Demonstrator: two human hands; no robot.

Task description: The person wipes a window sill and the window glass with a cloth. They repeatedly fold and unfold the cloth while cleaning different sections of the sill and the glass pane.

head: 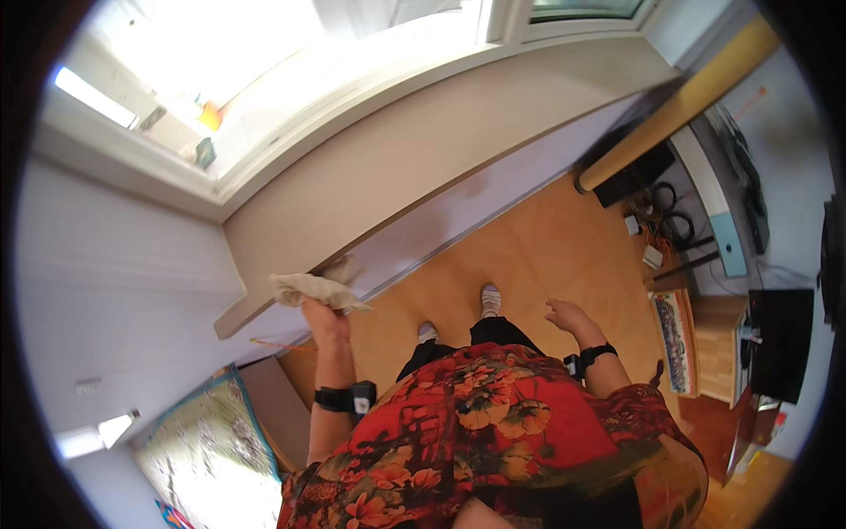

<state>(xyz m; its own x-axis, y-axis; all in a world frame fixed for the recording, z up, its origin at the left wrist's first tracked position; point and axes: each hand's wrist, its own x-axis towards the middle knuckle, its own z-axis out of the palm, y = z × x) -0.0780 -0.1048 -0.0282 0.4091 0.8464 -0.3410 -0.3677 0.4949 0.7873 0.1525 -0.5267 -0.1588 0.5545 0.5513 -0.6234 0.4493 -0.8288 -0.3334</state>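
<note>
A crumpled beige cloth (317, 291) is held in my left hand (326, 324), at the front edge of the windowsill (396, 172) near its left end. The cloth covers part of the fingers. My right hand (567, 316) hangs over the wooden floor to the right of my feet, holding nothing, its fingers slightly apart. Each wrist wears a black strap with a small device.
Above the sill is a bright white-framed window (370, 59). A yellow pipe (681, 99) stands at the right, beside cables and a desk (714, 198). A patterned bed cover (211, 443) lies lower left. A framed picture (674, 344) leans by a wooden cabinet (717, 344).
</note>
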